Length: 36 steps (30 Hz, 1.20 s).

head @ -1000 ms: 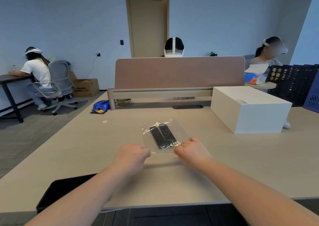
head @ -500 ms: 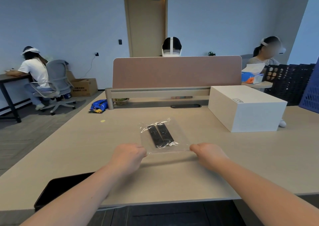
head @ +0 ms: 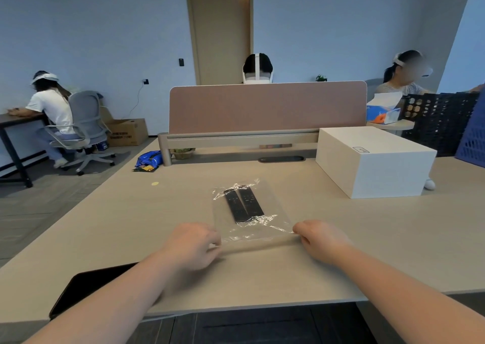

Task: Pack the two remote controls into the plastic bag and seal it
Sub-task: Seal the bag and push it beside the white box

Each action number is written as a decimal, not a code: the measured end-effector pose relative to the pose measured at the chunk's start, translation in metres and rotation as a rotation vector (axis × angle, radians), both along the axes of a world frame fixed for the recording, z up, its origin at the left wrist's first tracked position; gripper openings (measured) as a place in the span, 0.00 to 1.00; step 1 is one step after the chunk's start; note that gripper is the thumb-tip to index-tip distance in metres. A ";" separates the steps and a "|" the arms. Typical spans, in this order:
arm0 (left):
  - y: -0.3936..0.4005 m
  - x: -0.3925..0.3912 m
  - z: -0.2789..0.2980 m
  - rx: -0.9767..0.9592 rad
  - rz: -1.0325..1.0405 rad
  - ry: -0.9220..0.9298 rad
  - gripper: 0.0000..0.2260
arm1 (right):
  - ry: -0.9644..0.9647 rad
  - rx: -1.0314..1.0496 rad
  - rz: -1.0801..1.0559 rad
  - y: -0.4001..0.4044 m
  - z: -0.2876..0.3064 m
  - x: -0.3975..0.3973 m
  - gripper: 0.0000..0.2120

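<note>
Both remote controls (head: 243,204) lie inside the clear plastic bag (head: 252,212) mid-table. The right hand (head: 319,237) has slid rightward along the near edge; both it and the left hand (head: 194,244) pinch that edge's corners, so sealing looks nearly finished.

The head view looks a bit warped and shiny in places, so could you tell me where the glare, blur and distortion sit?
Head view: white glare on the plastic bag's crinkles, near the remote controls; wide-angle bending tilts the walls at the edges; one bystander's face is blurred; both hands look slightly soft.
</note>
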<state>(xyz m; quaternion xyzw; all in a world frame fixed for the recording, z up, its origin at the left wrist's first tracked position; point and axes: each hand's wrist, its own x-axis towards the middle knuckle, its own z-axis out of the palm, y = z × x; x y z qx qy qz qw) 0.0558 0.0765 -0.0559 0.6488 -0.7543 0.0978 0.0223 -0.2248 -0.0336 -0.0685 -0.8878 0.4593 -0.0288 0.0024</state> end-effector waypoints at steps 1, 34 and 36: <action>0.000 0.001 0.002 0.025 0.011 0.034 0.18 | -0.038 0.017 -0.018 0.001 0.002 -0.001 0.15; -0.147 -0.040 -0.015 -0.031 0.527 0.652 0.17 | -0.733 0.327 -0.412 -0.108 -0.010 0.073 0.24; -0.166 -0.047 -0.018 -0.033 0.479 0.689 0.17 | -0.735 0.278 -0.439 -0.121 -0.012 0.064 0.23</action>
